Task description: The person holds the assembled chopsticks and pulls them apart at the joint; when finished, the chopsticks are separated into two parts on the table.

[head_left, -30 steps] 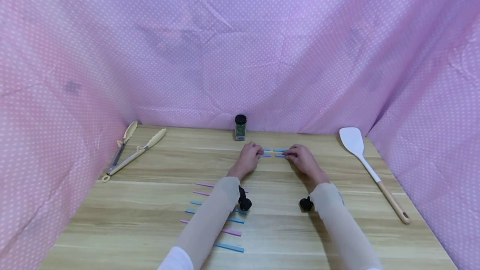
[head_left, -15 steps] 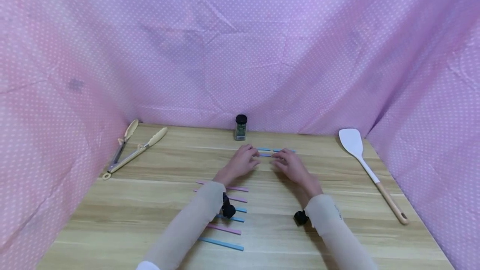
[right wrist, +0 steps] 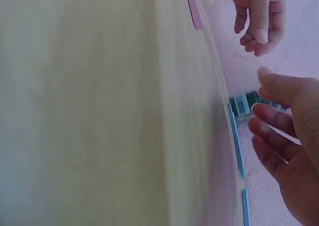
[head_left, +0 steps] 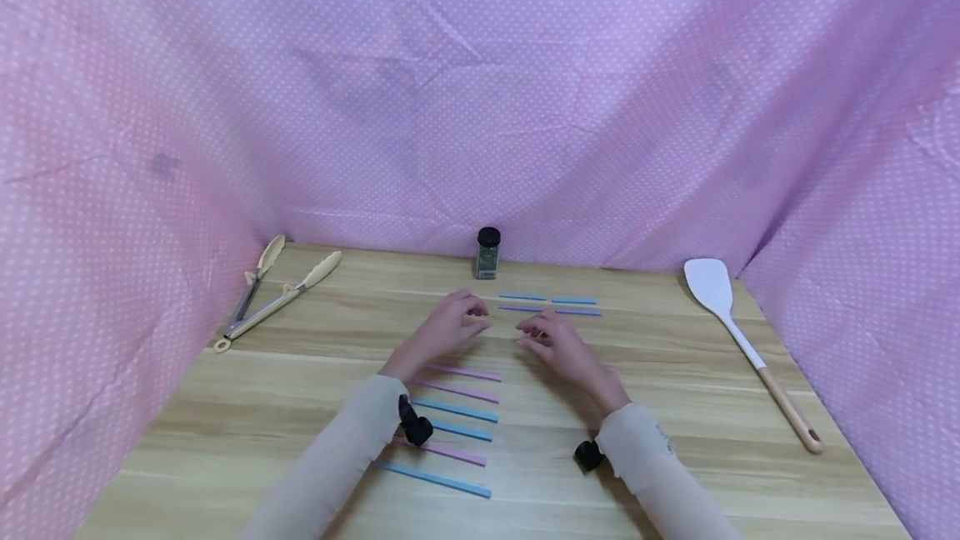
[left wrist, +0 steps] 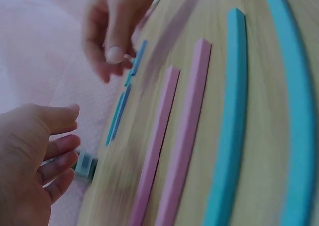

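Note:
My left hand (head_left: 448,325) hovers over the table, left of the far sticks, with loosely bent fingers and nothing in them. Facing it, my right hand (head_left: 558,347) is also bare, its fingers relaxed and apart from the sticks. Beyond the hands lie two short rows of slim sticks, end to end: a blue pair (head_left: 573,301) and a bluish-purple pair (head_left: 577,312). Nearer the body, several longer chopstick-like sticks lie roughly parallel, pink (head_left: 471,373) and blue (head_left: 442,482), partly hidden under the left forearm. The left wrist view shows pink sticks (left wrist: 187,131) and a thick-looking blue stick (left wrist: 234,101).
A black-capped spice jar (head_left: 487,255) stands at the back of the wooden table (head_left: 600,490). Tongs (head_left: 277,302) lie spread at the left; a white spatula (head_left: 708,283) with a wooden handle lies at the right. Pink dotted cloth (head_left: 480,107) surrounds the table.
Both hands have let go of the far sticks and drawn back toward the body, the left one also leftward. The two short rows are now uncovered, and more of the near sticks shows.

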Tool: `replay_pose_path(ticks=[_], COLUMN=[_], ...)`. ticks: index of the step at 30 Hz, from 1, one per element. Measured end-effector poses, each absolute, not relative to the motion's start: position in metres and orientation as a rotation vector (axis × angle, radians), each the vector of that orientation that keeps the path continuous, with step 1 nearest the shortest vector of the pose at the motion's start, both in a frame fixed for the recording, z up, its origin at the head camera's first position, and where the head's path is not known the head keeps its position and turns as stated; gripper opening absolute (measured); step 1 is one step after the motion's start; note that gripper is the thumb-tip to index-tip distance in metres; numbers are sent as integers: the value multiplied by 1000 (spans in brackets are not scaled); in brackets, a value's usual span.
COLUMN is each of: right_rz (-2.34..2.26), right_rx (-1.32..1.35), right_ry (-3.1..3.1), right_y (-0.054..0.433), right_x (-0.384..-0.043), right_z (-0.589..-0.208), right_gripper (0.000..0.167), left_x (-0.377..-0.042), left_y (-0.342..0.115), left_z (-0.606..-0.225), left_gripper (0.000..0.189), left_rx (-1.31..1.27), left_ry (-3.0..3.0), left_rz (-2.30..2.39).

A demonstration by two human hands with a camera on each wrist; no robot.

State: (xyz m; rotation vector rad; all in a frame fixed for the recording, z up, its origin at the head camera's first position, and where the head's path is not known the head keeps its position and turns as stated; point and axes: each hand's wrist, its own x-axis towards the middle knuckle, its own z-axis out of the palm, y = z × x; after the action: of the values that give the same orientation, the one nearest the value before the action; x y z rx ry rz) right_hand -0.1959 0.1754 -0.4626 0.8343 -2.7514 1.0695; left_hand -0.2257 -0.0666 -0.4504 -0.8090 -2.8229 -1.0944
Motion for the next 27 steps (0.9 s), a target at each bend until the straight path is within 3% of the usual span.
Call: replay_pose_path(ticks=[14,27], right_rz=[1170,1205], right_rx=[826,889], right_ry=[-2833,-2927], right_y=[150,135], right_x=[-170,-163], right_z=[-460,-466], right_gripper=[26,20], left_x=[-201,-183], left_y=[-142,-167], left_z=[-464,-473], left_gripper=[15,14], left_rx=[-833,-843], left_ry=[-2834,-2910], left_rz=[-1232,-1309])
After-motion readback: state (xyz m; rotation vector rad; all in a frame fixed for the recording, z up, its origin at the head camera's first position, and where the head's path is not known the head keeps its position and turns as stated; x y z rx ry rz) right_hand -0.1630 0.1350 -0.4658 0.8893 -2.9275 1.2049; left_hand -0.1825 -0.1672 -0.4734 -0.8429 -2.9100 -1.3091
